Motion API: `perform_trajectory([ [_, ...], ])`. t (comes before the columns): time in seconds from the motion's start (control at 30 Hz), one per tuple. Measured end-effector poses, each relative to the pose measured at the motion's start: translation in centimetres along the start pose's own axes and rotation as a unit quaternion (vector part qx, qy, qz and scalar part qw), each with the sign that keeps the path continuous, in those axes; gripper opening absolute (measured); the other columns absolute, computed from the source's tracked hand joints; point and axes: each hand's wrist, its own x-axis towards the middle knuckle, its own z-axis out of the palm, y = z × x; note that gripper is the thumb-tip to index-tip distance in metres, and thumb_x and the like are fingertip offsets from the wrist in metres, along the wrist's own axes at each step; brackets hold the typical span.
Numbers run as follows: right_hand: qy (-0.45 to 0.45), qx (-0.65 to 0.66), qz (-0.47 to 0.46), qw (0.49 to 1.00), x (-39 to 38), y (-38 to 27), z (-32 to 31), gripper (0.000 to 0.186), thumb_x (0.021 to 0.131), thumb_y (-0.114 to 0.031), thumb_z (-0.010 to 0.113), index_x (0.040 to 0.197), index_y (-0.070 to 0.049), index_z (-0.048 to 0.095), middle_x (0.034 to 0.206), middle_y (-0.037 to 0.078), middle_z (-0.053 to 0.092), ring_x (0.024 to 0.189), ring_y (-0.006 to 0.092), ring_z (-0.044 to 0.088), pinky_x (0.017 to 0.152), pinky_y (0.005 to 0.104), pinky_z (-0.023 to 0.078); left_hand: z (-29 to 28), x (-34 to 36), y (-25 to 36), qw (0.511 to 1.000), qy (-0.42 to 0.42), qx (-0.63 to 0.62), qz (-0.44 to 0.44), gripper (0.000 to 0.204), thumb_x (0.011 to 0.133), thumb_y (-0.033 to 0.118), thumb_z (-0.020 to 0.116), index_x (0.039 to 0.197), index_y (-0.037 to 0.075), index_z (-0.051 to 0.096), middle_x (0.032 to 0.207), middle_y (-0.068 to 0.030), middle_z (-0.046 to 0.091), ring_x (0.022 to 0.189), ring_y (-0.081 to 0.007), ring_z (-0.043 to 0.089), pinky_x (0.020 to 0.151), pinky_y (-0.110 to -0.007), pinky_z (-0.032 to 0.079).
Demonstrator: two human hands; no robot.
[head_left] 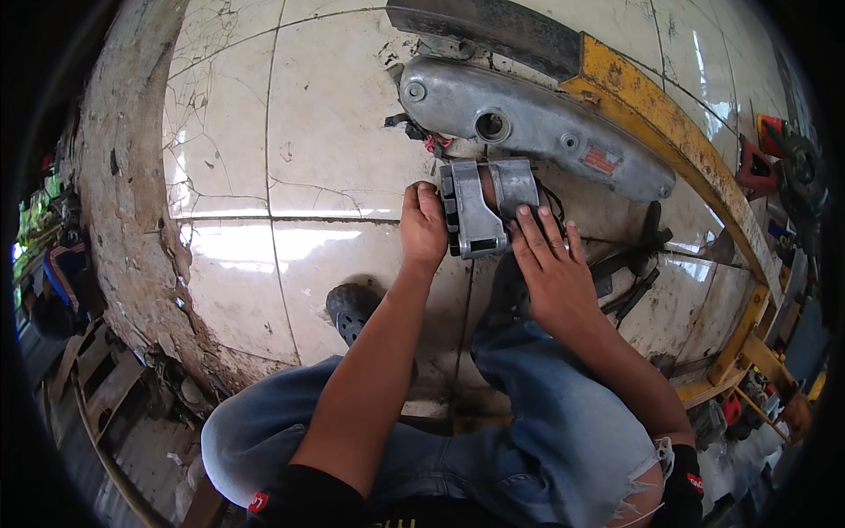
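Note:
A silver metal unit that looks like an alternator or electric motor (468, 207) rests on the tiled floor in front of me. It has two cast housing parts, a brownish band between them and black blocks along its left end. My left hand (422, 226) is closed beside that end, fingers curled against it; what they hold, if anything, is hidden. With fingers spread, my right hand (553, 268) lies over the unit's lower right end, fingertips on the silver casing. Dark wires (553, 195) show just past that end.
Beyond the unit lies a long grey cast-metal cover (537, 123) with round holes. A curved yellow metal frame (678, 114) sweeps round it to the right. Black rod-like parts (634, 286) lie right of my hand. Worn wood (128, 158) borders the tiles at left.

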Motion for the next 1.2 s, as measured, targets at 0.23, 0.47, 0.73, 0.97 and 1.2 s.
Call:
perform_trajectory([
  [0.23, 0.0, 0.004, 0.032, 0.999, 5.5, 1.8, -1.0, 0.055, 0.09, -0.008, 0.05, 0.144, -0.005, 0.046, 0.156, 0.011, 0.038, 0.144, 0.0324, 0.035, 0.116, 0.0584, 0.027, 0.1, 0.1, 0.0, 0.999, -0.025, 0.013, -0.04, 0.042, 0.107, 0.038, 0.039, 0.109, 0.002, 0.058, 0.087, -0.0181, 0.065, 0.08, -0.031, 0.061, 0.077, -0.04, 0.049],
  [0.47, 0.005, -0.001, -0.017, 1.0, 0.0, 0.6, 0.0, 0.05, 0.09, -0.01, 0.047, 0.14, -0.005, 0.051, 0.159, 0.01, 0.034, 0.146, 0.0355, 0.03, 0.113, 0.0629, 0.028, 0.0, 0.0, -0.3, 1.0, 0.002, 0.016, 0.021, 0.042, 0.107, 0.038, 0.039, 0.108, 0.001, 0.058, 0.086, -0.0191, 0.064, 0.079, -0.0326, 0.06, 0.077, -0.041, 0.048],
  [0.73, -0.017, 0.015, 0.04, 0.999, 5.9, 1.7, -1.6, 0.066, 0.085, -0.005, 0.057, 0.148, -0.006, 0.04, 0.156, 0.009, 0.038, 0.145, 0.0334, 0.032, 0.113, 0.0632, 0.027, 0.0, -0.2, 0.1, 0.999, -0.021, 0.029, -0.021, 0.042, 0.107, 0.038, 0.038, 0.108, 0.001, 0.058, 0.087, -0.0192, 0.064, 0.082, -0.0335, 0.061, 0.078, -0.042, 0.048],
  [0.97, 0.001, 0.018, -0.004, 1.0, 0.6, 1.1, -0.1, 0.061, 0.086, -0.005, 0.054, 0.146, -0.006, 0.046, 0.161, 0.008, 0.03, 0.149, 0.034, 0.025, 0.114, 0.0653, 0.022, 0.0, 0.0, 0.1, 0.999, -0.02, 0.037, -0.006, 0.042, 0.107, 0.038, 0.038, 0.109, 0.002, 0.059, 0.091, -0.0213, 0.066, 0.086, -0.0362, 0.062, 0.08, -0.043, 0.048],
  [1.2, 0.012, 0.057, 0.011, 0.998, 1.0, 1.4, 0.3, 0.058, 0.087, -0.006, 0.051, 0.145, -0.008, 0.048, 0.16, 0.007, 0.033, 0.149, 0.0322, 0.026, 0.115, 0.0641, 0.022, 0.3, -0.3, -0.1, 1.0, -0.015, 0.026, -0.005, 0.042, 0.107, 0.038, 0.038, 0.108, 0.002, 0.059, 0.09, -0.0209, 0.065, 0.085, -0.035, 0.062, 0.08, -0.043, 0.048],
])
